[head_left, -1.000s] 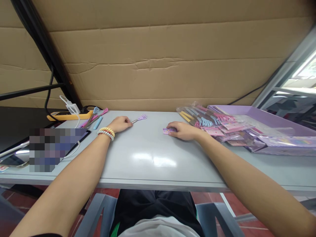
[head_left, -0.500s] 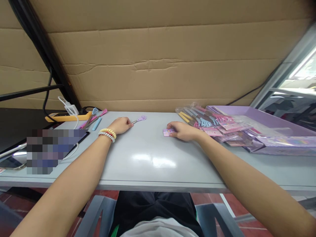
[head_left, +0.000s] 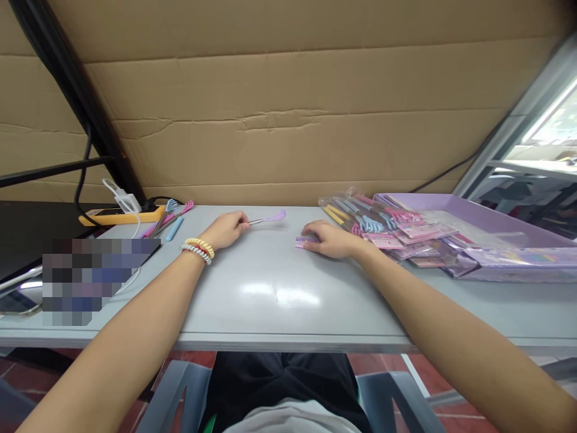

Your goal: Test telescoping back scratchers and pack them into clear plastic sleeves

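My left hand (head_left: 228, 230), with yellow and white coiled bands at the wrist, is closed around a back scratcher (head_left: 276, 216) near the back of the table. The scratcher's purple claw head and a short length of metal rod stick out to the right; its handle is hidden in the fist. My right hand (head_left: 331, 239) pinches a small purple printed card (head_left: 303, 243) between thumb and fingers, low over the tabletop. A gap separates the scratcher's claw from the card.
Right of my right hand lies a pile of bagged back scratchers (head_left: 372, 222) with pink cards, against a lilac box (head_left: 505, 264). On the left are loose scratchers (head_left: 170, 218), a light blue handle (head_left: 175, 229) and a yellow power strip (head_left: 121, 216). Cardboard (head_left: 270, 90) stands behind the table.
My left hand has moved slightly right with the back scratcher, bringing its claw nearer to the card. The card has tilted in my right hand, which stays almost in place.
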Motion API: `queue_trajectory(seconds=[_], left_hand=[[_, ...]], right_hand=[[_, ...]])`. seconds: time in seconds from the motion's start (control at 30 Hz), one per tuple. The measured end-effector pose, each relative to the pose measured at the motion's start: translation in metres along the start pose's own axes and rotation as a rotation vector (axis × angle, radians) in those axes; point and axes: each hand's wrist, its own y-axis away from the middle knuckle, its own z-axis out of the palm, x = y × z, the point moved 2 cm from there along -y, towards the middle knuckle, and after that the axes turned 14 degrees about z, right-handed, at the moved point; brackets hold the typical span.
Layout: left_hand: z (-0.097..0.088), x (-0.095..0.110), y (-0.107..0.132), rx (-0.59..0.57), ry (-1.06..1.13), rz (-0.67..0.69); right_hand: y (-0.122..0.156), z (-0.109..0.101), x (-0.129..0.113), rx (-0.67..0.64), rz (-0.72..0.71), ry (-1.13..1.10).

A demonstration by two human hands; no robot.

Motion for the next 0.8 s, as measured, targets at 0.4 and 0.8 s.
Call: queue_trajectory(seconds=[0.4,0.8], left_hand=[[0.0,0.035,-0.001,0.035,0.045,0.232],[0.001,0.043,-0.002,0.13,-0.012,0.253]], right_hand=[[0.006,-0.008,-0.011,0.159,0.003,-0.362],[0.006,-0.011,-0.019,0.139,0.071,-0.173]])
